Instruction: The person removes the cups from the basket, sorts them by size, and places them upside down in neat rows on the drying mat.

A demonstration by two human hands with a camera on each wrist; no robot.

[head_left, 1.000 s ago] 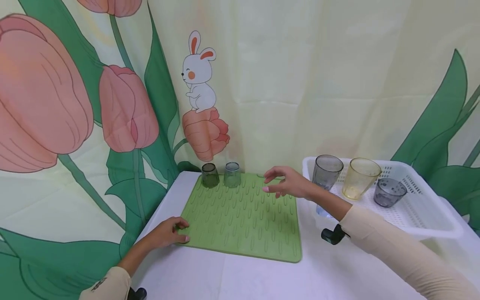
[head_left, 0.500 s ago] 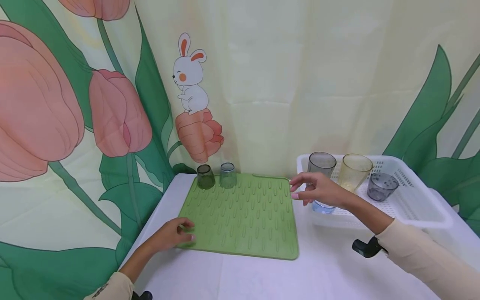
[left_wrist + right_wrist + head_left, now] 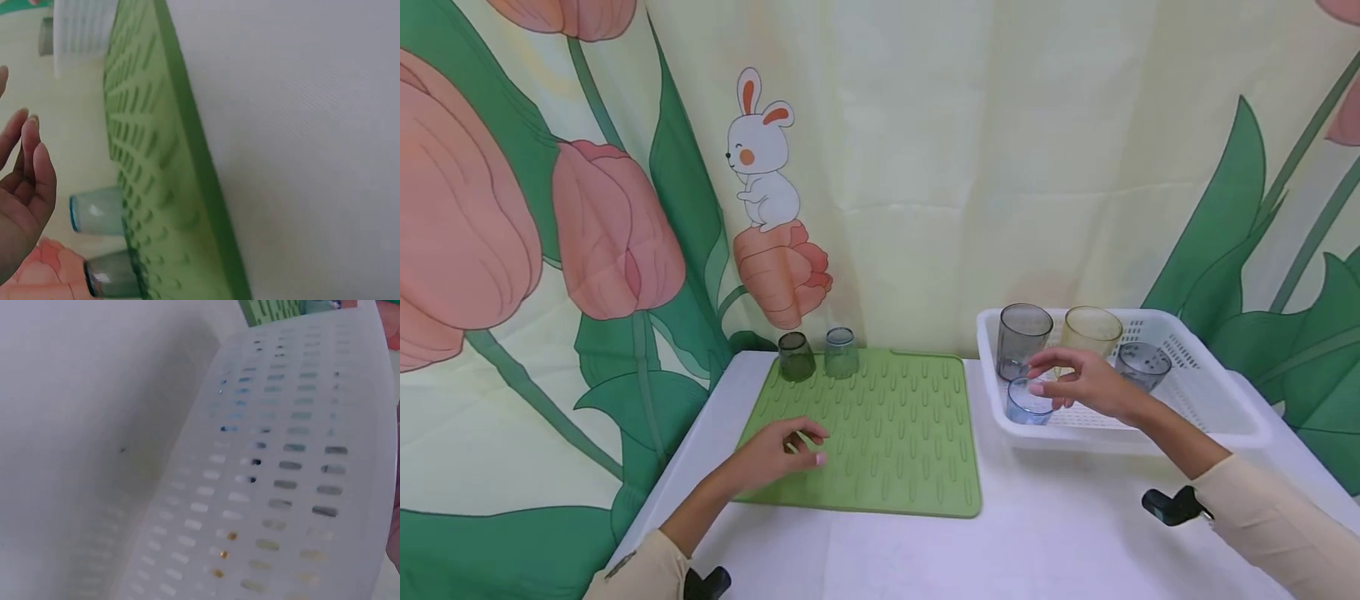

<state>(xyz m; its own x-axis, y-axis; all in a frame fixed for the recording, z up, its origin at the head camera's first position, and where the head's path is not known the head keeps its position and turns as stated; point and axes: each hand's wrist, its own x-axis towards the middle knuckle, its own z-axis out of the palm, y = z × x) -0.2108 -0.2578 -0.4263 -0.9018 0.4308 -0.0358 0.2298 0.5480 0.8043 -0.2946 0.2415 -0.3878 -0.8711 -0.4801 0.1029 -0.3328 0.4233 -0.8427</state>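
My right hand is over the white basket, fingers loosely bent, with thumb and fingertips right at the rim of a short blue glass. Behind it in the basket stand a tall grey glass and a yellow glass; a short dark glass is to their right. Over the front left of the green mat, my left hand holds nothing, its fingers relaxed. A dark glass and a blue-grey glass stand rim up at the mat's far left.
A white cloth covers the table, and a patterned curtain hangs right behind it. The basket's slotted wall fills much of the right wrist view. Its left side stands close to the mat's right edge.
My right hand has moved right, from above the mat to the blue glass in the basket. My left hand has come off the mat's left edge and shifted right. The view has turned rightward.
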